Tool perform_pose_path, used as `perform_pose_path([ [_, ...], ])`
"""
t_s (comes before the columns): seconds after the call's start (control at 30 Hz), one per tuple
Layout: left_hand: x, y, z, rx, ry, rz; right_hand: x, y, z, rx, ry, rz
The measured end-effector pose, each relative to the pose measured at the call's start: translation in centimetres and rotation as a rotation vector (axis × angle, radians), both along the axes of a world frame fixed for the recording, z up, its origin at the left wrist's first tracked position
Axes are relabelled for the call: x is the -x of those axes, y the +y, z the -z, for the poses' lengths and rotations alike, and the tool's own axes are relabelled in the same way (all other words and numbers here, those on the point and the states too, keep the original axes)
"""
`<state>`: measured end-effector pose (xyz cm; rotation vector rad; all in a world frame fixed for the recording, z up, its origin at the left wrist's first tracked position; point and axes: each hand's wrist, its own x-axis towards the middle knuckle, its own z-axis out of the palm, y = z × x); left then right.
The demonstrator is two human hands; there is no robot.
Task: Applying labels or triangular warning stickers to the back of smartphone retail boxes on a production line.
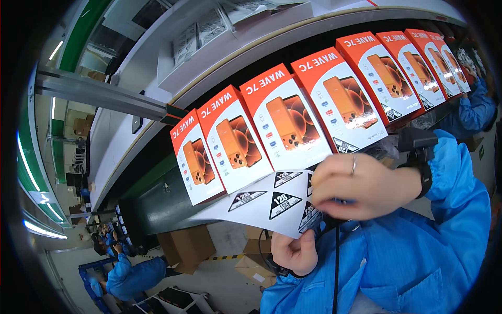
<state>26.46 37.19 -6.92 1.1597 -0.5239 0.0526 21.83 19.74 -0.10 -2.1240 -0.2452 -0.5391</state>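
Note:
A white sheet of black-and-white triangular stickers slants in front of a row of phone boxes. My left hand pinches its lower corner between thumb and fingers. Over the sheet's right side, my right hand, with a ring on one finger, has its fingers curled in at the stickers; its fingertips are partly hidden and slightly blurred. Just beyond are the orange-and-white phone boxes, including one directly above the sheet. A box to its right bears a triangular sticker at its lower corner, as do others farther right.
Behind the boxes runs a white shelf with a metal post. A green conveyor surface lies under the boxes. Cardboard cartons stand on the floor. Co-workers in blue are at lower left and far right.

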Motion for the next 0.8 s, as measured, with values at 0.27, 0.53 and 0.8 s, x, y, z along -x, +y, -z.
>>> perform_pose_path([
  [0.27, -1.2, 3.1, 0.6, -0.179, -0.019, 0.085, -1.5, 2.7, 0.3, -0.003, 0.017, -0.161],
  [0.53, -2.2, 3.1, 0.6, -0.365, -0.203, -0.050, -2.5, 2.4, -0.7, -0.151, 0.298, -0.157],
  [0.8, -4.0, 3.9, 1.5, -0.760, -0.295, -0.391, -5.3, -1.2, -3.6, -0.091, 0.638, -0.113],
])
